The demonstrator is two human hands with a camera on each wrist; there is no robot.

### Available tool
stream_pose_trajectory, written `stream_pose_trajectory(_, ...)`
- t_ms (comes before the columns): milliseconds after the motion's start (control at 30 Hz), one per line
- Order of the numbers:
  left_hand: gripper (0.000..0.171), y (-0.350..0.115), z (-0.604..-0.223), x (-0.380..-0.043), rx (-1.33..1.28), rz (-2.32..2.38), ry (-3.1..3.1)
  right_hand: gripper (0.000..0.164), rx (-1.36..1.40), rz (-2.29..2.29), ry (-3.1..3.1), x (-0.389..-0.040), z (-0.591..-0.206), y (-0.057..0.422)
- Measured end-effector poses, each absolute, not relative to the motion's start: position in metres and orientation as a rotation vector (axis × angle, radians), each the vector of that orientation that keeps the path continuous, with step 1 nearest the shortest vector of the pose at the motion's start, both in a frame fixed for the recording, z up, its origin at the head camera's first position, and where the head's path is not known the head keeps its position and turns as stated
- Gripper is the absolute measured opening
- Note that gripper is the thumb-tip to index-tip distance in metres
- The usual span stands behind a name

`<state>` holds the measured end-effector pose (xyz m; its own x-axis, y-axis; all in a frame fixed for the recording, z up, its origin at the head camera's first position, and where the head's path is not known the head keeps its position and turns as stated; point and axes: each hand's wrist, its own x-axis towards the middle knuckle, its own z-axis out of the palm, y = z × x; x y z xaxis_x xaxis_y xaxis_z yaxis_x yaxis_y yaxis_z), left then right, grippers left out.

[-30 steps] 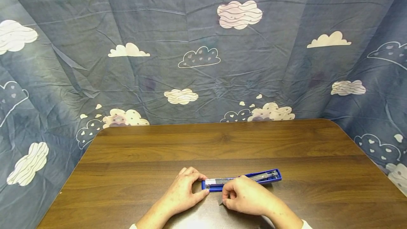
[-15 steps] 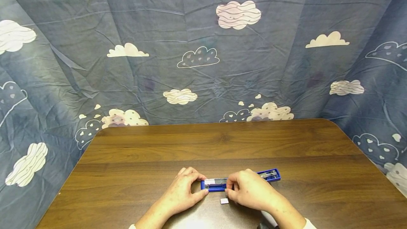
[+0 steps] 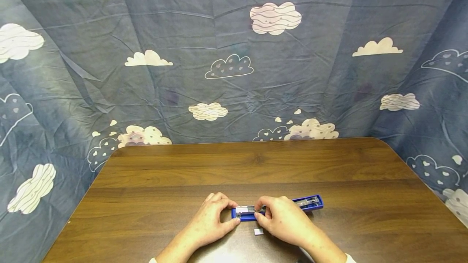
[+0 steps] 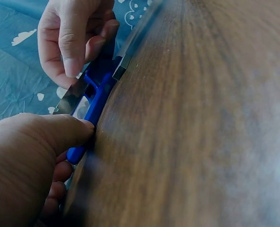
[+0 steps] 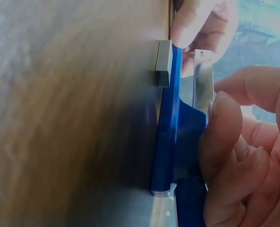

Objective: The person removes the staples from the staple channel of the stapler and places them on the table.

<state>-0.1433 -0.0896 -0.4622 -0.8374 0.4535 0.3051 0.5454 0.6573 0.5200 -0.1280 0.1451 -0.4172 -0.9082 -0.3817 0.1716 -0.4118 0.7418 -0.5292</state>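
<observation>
A blue stapler (image 3: 249, 216) lies opened out on the table, its metal magazine (image 5: 203, 80) exposed. My left hand (image 3: 208, 217) grips its left end between thumb and fingers. Over the middle of the stapler, my right hand (image 3: 287, 219) pinches the magazine with thumb and index finger. The left wrist view shows the right fingers bent above the magazine, their exact contact partly hidden. A short strip of staples (image 3: 258, 231) lies on the table just in front of the stapler; it appears as a small grey block (image 5: 164, 64) in the right wrist view.
The brown wooden table (image 3: 183, 173) extends behind and to both sides of the hands. A dark blue curtain (image 3: 234, 88) with cloud prints hangs beyond its far edge. The opened blue top arm (image 3: 317, 202) of the stapler points right.
My right hand has let go of the staple strip, leaving it on the table, and has moved up and left onto the magazine. The left hand keeps its grip in place.
</observation>
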Motion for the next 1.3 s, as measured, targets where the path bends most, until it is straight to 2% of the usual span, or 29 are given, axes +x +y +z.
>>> stream_pose_trajectory(667,0.026,-0.0905,-0.4614,-0.1434,-0.821,-0.924,-2.742,0.003,0.661,0.906,-2.891,-0.1261,-0.4172,0.1421)
stream_pose_trajectory(1300,0.025,-0.0901,-0.4599,-0.1429,-0.829,-0.945,-2.734,0.013,0.772,1.163,-2.953,-0.1233,-0.4209,0.1404)
